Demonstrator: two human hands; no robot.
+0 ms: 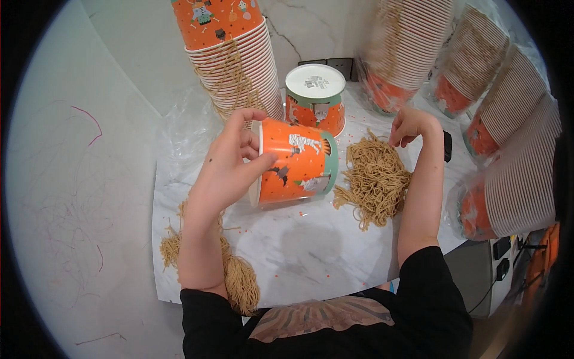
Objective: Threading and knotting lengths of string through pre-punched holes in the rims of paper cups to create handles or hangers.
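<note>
My left hand [230, 158] grips an orange paper tub [296, 161] with a green band by its open rim. The tub is tipped on its side above the table, its mouth toward my palm and its base to the right. My right hand [415, 128] is closed in a pinch at the far right edge of a loose heap of tan yarn [376, 182]. Whatever lies between those fingertips is too small to make out. Just behind the held tub, a second tub [317, 99] stands upside down, its white base up.
A tall stack of nested tubs [239, 72], with yarn strands draped over it, stands at the back left. Several plastic-wrapped stacks [520, 173] line the right side. More tan yarn [239, 281] lies by my left forearm on the marbled table [287, 257]. Wall sockets [339, 64] are behind.
</note>
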